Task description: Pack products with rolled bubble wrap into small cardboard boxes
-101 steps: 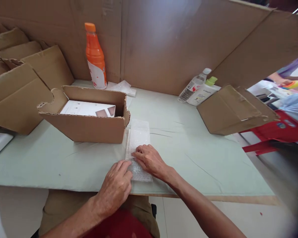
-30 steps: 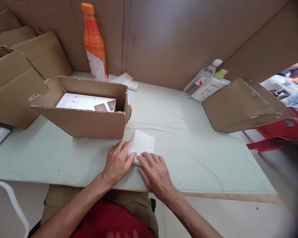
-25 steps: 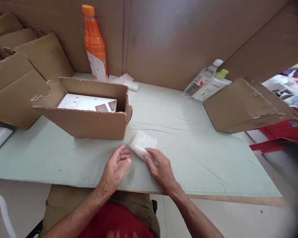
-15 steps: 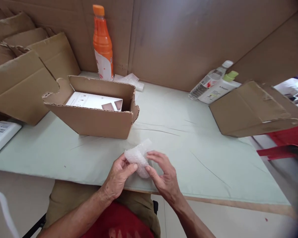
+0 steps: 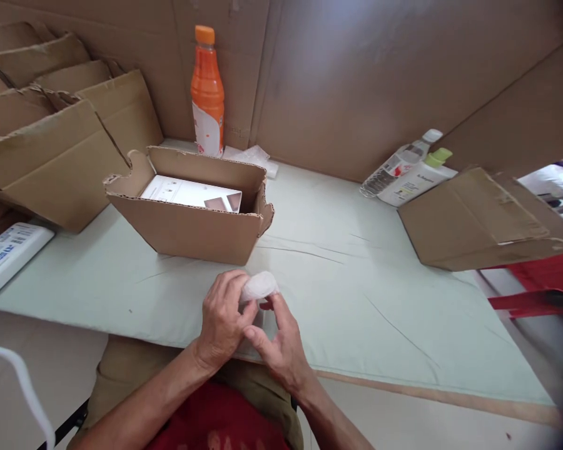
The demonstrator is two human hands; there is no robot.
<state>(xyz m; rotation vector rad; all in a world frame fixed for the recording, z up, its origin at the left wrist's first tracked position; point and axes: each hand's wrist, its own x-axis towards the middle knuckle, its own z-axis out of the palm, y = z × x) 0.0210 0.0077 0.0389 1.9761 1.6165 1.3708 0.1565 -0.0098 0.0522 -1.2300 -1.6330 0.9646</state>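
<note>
A small bundle of bubble wrap (image 5: 260,286) is held above the front part of the table, between both hands. My left hand (image 5: 223,315) is closed on its left side, fingers curled behind it and thumb in front. My right hand (image 5: 282,344) grips its lower right side with the fingertips, its thumb reaching toward my left thumb. Anything inside the wrap cannot be made out. Just beyond the hands stands an open cardboard box (image 5: 192,228), with a white printed box (image 5: 190,192) lying inside it.
An orange bottle (image 5: 207,94) stands behind the box, beside loose bubble wrap pieces (image 5: 256,157). Several cardboard boxes (image 5: 42,156) fill the left. At right, a clear bottle (image 5: 398,164) and a white bottle (image 5: 415,180) lean by another cardboard box (image 5: 469,219). A white device (image 5: 14,256) lies far left.
The bubble wrap bundle has been turned, so its rounded end now faces up. My right hand has shifted left, closer to my left hand. The view has moved slightly.
</note>
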